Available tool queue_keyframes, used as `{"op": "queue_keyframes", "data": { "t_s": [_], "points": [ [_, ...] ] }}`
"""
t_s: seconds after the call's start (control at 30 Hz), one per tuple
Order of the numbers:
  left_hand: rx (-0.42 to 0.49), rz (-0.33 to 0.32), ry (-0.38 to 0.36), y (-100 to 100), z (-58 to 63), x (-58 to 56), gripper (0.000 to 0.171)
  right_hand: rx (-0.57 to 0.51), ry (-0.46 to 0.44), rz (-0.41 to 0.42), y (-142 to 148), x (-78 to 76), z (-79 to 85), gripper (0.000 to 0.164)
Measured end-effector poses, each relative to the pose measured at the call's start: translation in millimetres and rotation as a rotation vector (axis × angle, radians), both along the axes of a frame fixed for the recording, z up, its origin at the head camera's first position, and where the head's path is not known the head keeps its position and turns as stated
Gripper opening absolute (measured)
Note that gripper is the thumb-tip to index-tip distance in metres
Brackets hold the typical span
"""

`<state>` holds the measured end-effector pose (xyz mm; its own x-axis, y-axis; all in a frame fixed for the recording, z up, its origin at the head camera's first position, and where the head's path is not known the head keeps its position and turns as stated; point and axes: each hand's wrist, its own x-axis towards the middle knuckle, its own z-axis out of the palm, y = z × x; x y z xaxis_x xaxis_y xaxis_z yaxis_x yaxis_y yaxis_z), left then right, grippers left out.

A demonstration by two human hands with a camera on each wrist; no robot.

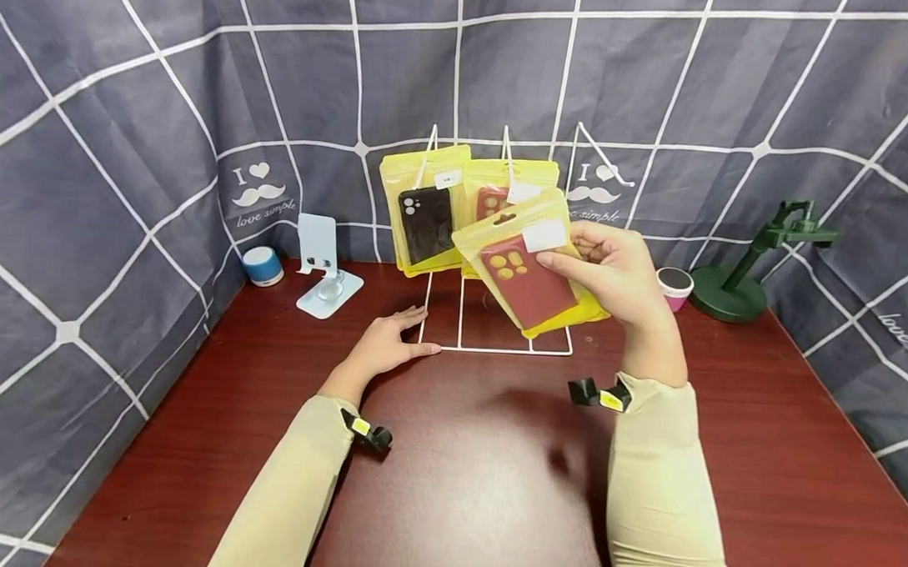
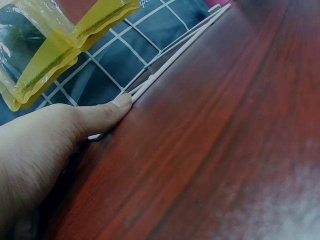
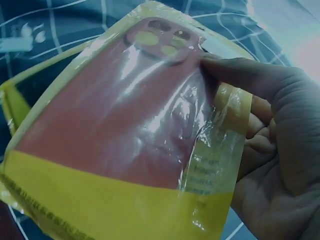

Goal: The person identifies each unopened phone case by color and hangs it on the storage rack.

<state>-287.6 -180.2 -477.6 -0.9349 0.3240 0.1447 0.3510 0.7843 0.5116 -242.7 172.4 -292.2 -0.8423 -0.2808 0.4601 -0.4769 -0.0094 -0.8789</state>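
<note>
My right hand (image 1: 612, 268) pinches a yellow-and-clear bag holding a red phone case (image 1: 533, 278), thumb on its front near the white label. The right wrist view shows the same packaged phone case (image 3: 115, 105) up close, tilted. Behind it, a white wire display rack (image 1: 497, 350) carries a bagged black phone case (image 1: 426, 224) on the left hook and a partly hidden bagged red phone case (image 1: 493, 200) on the middle hook. My left hand (image 1: 384, 344) rests at the rack's front left corner, its thumb touching the base wire (image 2: 150, 82). The right hook (image 1: 604, 155) holds nothing.
A white phone stand (image 1: 326, 291) and a blue-and-white cylinder (image 1: 263, 266) stand at the back left. On the right are a pink-and-white cylinder (image 1: 675, 287) and a dark green stand (image 1: 731, 293). A grid-patterned cloth (image 1: 401, 65) hangs behind the red-brown table (image 1: 447, 483).
</note>
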Motion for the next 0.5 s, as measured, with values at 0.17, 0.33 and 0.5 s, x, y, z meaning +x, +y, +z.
{"op": "queue_keyframes", "data": {
  "t_s": [0.17,0.33,0.5],
  "points": [
    [0.002,0.001,0.003,1.6,-0.2,-0.6,0.093,-0.080,0.030,-0.006,-9.9,-5.5,1.0,0.024],
    [0.003,0.003,0.009,1.6,1.8,-0.7,0.092,-0.123,0.037,-0.011,-12.1,-11.8,-0.3,0.022],
    [0.002,0.008,-0.008,2.1,1.7,-0.7,0.092,-0.121,0.000,0.003,-9.9,-16.0,-2.8,0.021]
  ]
}}
